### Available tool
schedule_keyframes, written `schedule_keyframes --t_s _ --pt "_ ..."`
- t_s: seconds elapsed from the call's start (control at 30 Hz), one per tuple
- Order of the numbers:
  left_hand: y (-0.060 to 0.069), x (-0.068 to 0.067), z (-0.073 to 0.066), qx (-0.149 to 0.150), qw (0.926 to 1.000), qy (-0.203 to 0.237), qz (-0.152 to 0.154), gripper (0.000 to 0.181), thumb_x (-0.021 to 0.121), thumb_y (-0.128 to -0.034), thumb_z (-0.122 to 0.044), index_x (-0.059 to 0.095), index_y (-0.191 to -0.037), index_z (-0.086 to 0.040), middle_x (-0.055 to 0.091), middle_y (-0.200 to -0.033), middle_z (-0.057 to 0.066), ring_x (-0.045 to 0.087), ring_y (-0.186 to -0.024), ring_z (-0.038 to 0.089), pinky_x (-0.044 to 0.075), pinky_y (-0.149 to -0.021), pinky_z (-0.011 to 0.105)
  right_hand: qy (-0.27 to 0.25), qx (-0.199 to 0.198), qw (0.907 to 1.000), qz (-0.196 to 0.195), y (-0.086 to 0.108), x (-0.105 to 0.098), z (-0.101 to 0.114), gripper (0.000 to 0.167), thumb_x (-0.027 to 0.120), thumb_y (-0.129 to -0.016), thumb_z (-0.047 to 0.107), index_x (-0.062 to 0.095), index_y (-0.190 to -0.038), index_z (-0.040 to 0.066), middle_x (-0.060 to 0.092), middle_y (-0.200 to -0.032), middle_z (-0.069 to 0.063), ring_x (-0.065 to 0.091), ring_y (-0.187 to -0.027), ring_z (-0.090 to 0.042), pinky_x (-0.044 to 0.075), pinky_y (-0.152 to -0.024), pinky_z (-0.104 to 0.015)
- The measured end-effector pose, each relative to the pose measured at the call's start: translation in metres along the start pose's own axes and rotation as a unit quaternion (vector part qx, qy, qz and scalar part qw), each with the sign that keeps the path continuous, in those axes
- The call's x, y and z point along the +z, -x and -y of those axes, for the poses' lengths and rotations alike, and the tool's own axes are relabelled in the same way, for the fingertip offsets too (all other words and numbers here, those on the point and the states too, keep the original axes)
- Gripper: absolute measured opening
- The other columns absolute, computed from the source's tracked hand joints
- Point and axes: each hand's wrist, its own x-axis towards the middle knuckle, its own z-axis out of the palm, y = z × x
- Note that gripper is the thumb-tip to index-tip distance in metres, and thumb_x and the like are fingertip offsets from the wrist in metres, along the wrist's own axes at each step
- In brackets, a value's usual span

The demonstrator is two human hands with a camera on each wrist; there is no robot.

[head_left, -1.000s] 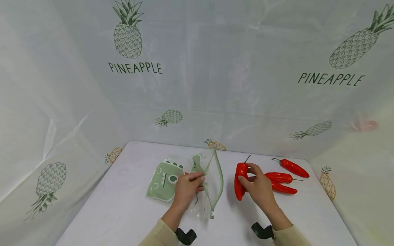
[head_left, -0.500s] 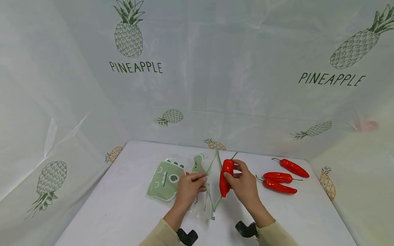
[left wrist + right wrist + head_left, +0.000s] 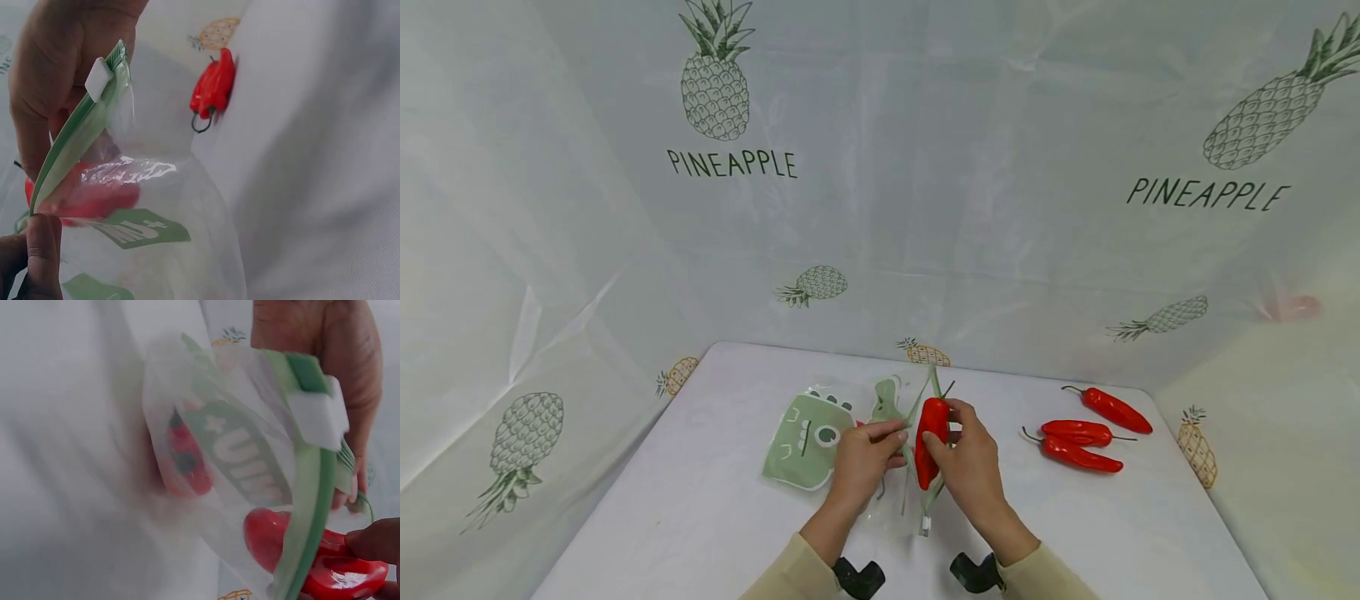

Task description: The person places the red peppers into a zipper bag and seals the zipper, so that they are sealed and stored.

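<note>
My left hand (image 3: 863, 462) pinches the edge of a clear zip bag (image 3: 805, 446) with a green cartoon face printed on it. A white slider (image 3: 319, 419) sits on the bag's green zip strip, and the mouth is spread apart. My right hand (image 3: 973, 471) holds a red chili pepper (image 3: 931, 442) by its side, stem pointing up and away. Part of this pepper shows through the plastic past the zip strip in the right wrist view; the rest sticks out. Another red pepper (image 3: 187, 459) lies inside the bag.
Three more red peppers lie on the white table (image 3: 700, 517) at the right: a far one (image 3: 1117, 409), a middle one (image 3: 1078, 432) and a near one (image 3: 1081, 455). A pale sheet printed with pineapples (image 3: 715, 96) hangs behind and at the sides.
My right hand has carried the pepper leftward from the right of the bag to its mouth. The left hand has stayed nearly in place, pinching the bag's edge.
</note>
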Motion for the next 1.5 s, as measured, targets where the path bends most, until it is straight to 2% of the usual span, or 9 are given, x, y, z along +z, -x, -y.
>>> schedule_keyframes --t_s 0.2,0.47,0.7,0.93,1.13,1.3,1.5 --pt "0.0 0.002 -0.001 0.002 1.0 0.006 -0.003 0.032 0.076 -0.0974 -0.01 0.074 -0.127 0.003 0.075 -0.115 0.019 0.076 -0.083 0.018 0.066 -0.072 0.028 0.005 -0.017 0.9997 0.019 0.003 0.008 0.0 0.058 0.084 -0.09 0.013 0.056 -0.14 0.004 0.07 -0.126 -0.016 0.072 -0.095 -0.027 0.068 -0.069 -0.038" --pt "0.0 0.0 -0.003 0.006 1.0 0.002 -0.003 0.031 0.076 -0.0978 -0.011 0.075 -0.126 0.002 0.076 -0.111 0.017 0.074 -0.079 0.014 0.066 -0.07 0.024 0.018 -0.005 0.998 0.061 0.0 0.014 0.001 0.051 0.082 -0.092 0.013 0.06 -0.137 0.003 0.071 -0.122 -0.018 0.074 -0.093 -0.027 0.068 -0.067 -0.039" --pt "-0.002 -0.005 -0.006 0.0 0.9993 -0.031 -0.019 0.029 0.077 -0.0983 -0.02 0.078 -0.125 -0.009 0.079 -0.102 0.011 0.077 -0.071 0.016 0.064 -0.063 0.025 0.029 0.0 0.9976 0.062 -0.004 0.016 0.002 0.052 0.083 -0.091 0.015 0.061 -0.136 0.002 0.071 -0.118 -0.019 0.073 -0.087 -0.025 0.067 -0.063 -0.036" --pt "-0.002 -0.007 -0.008 -0.004 0.9994 -0.026 -0.022 0.03 0.077 -0.0985 -0.021 0.078 -0.126 -0.008 0.079 -0.106 0.011 0.077 -0.072 0.014 0.066 -0.065 0.029 0.036 0.014 0.997 0.068 -0.006 0.018 0.001 0.058 0.084 -0.09 0.016 0.058 -0.14 0.0 0.07 -0.122 -0.023 0.074 -0.087 -0.027 0.066 -0.061 -0.035" --pt "-0.003 -0.007 -0.008 0.009 0.9997 0.013 -0.018 0.029 0.074 -0.0996 -0.012 0.075 -0.126 0.0 0.077 -0.116 0.019 0.076 -0.078 0.014 0.066 -0.072 0.027 0.014 0.017 0.997 0.074 -0.007 0.018 0.001 0.061 0.082 -0.092 0.013 0.054 -0.145 -0.002 0.068 -0.128 -0.027 0.079 -0.09 -0.028 0.063 -0.058 -0.031" --pt "-0.003 -0.008 -0.007 0.016 0.9995 0.021 -0.019 0.029 0.073 -0.0996 -0.009 0.075 -0.126 0.003 0.075 -0.12 0.021 0.076 -0.082 0.015 0.066 -0.074 0.027 0.026 0.007 0.9974 0.068 -0.006 0.017 -0.001 0.056 0.081 -0.093 0.014 0.058 -0.141 -0.003 0.07 -0.126 -0.025 0.078 -0.093 -0.029 0.065 -0.063 -0.035" --pt "-0.005 -0.008 -0.005 0.003 0.9992 0.031 -0.024 0.03 0.076 -0.0976 -0.009 0.075 -0.124 0.003 0.075 -0.115 0.02 0.074 -0.078 0.012 0.066 -0.073 0.026 0.029 -0.014 0.9982 0.052 -0.006 0.012 -0.008 0.046 0.08 -0.094 0.016 0.065 -0.135 0.0 0.073 -0.123 -0.02 0.077 -0.098 -0.027 0.066 -0.074 -0.04"
